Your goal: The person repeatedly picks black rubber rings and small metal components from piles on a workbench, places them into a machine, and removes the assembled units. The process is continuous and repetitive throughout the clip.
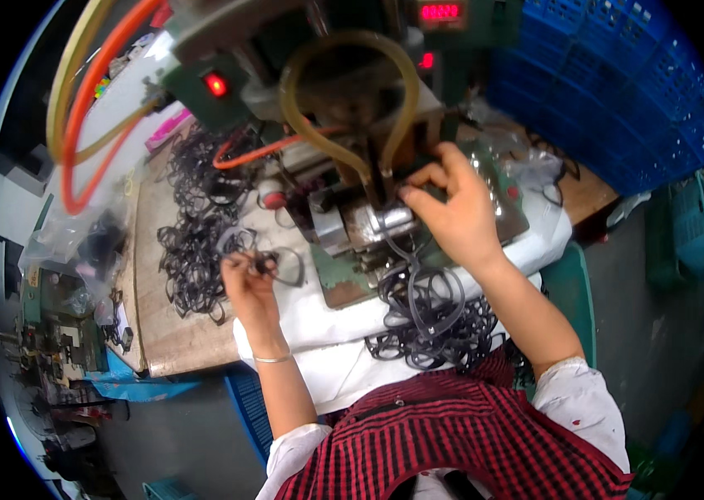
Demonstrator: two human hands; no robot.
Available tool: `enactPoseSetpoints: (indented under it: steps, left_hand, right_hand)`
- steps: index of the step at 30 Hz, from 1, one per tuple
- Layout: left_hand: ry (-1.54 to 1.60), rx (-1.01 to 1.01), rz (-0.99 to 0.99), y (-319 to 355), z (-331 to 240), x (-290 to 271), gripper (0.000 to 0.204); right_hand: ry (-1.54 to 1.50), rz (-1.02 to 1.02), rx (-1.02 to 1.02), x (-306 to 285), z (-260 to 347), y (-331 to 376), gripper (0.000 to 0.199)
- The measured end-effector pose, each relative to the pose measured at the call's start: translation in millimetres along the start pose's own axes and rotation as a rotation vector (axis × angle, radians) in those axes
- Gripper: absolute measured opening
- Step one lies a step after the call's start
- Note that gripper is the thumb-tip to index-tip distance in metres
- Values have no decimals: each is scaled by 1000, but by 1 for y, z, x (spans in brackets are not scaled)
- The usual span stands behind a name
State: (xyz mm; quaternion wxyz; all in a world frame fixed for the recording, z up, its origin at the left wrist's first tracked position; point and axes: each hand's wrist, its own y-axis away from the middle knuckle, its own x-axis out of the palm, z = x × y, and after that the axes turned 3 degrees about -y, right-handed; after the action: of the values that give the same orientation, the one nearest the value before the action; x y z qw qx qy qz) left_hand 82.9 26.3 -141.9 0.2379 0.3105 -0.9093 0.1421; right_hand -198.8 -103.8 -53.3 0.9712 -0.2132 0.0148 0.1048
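- Loop of thin, dark grey, rubber-like strap point(299, 268) juts out from the left hand point(250, 292), over white cloth point(289, 304), left of the machine. Thumb and fingertips of this hand are pinched together on it; blur hides the exact grip.
- Second dark grey, rubber-like strap point(413, 283) hangs in a long loop at the front of the rounded, silver metal block point(391, 223), its lower end over a heap.
- Right hand point(462, 218) is at the machine, just right of the block; fingers bent, thumb and forefinger close together. Cannot tell whether they grasp anything.
- Green-and-metal bench machine point(339, 287) stands before the person; a yellowish, flexible tube point(287, 87) arches in front of its head. Red switch point(215, 84) glows at its left, red-lit display point(439, 12) at upper right.
- Tangled heap of dark grey loops point(194, 258) lies on the wooden tabletop point(173, 346), left of the machine; another dark heap point(452, 342) sits at the near edge, against the red-and-black checked apron point(427, 417).
- Thin, pale bangle point(273, 359) circles the left wrist.
- Blue, perforated plastic crates point(619, 92) fill the upper right.
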Motion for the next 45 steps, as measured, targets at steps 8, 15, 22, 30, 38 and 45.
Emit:
enactPoseSetpoints:
  steps: [8, 15, 22, 30, 38, 45]
  left_hand:
    - [-408, 758, 293, 7, -82, 153, 16]
    - [-335, 655, 267, 3, -90, 158, 12]
    - [-325, 607, 239, 10, -97, 159, 14]
    - [-459, 941, 611, 34, -65, 140, 24]
    - [-908, 1363, 828, 41, -22, 154, 26]
    - [-862, 1255, 821, 44, -27, 152, 19]
  right_hand:
    - [-84, 128, 47, 7, 7, -3, 57]
    - [161, 138, -33, 5, 26, -2, 71]
    - [-156, 123, 262, 11, 31, -1, 79]
    - [176, 121, -42, -17, 20, 18, 50]
    - [1040, -142, -160, -82, -84, 52, 18]
    - [915, -165, -133, -81, -98, 16, 12]
